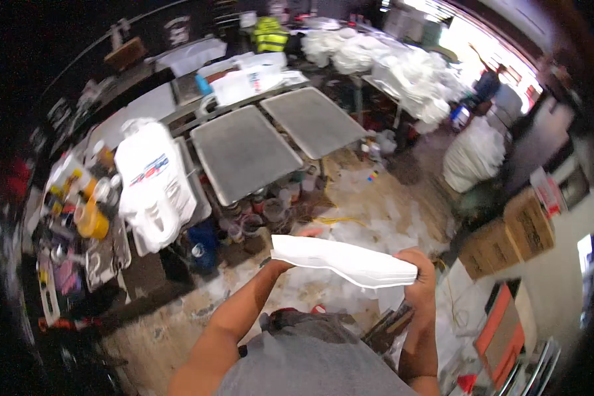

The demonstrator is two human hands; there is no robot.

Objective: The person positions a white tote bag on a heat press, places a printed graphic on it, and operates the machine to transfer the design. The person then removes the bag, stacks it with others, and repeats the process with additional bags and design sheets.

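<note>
A flat white stack of what look like plastic bags (343,259) is held up in front of my body, slightly lower at its right end. My right hand (417,267) is closed around the right end, with the fingers wrapped over the edge. At the left end my left hand (282,265) grips the stack from beneath and behind. Most of its fingers are hidden by the white layers, though a fingertip shows above the far edge. Ahead to the left, a pile of printed white plastic bags (153,178) lies on a flat board, apart from both hands.
Two grey flat platens (247,155) stand ahead, with tubs beneath. Ink containers (92,218) crowd the left bench. White bundles (409,76) cover a table at the far right. Cardboard boxes (508,237) sit on the right. A person (488,82) is near the bright doorway.
</note>
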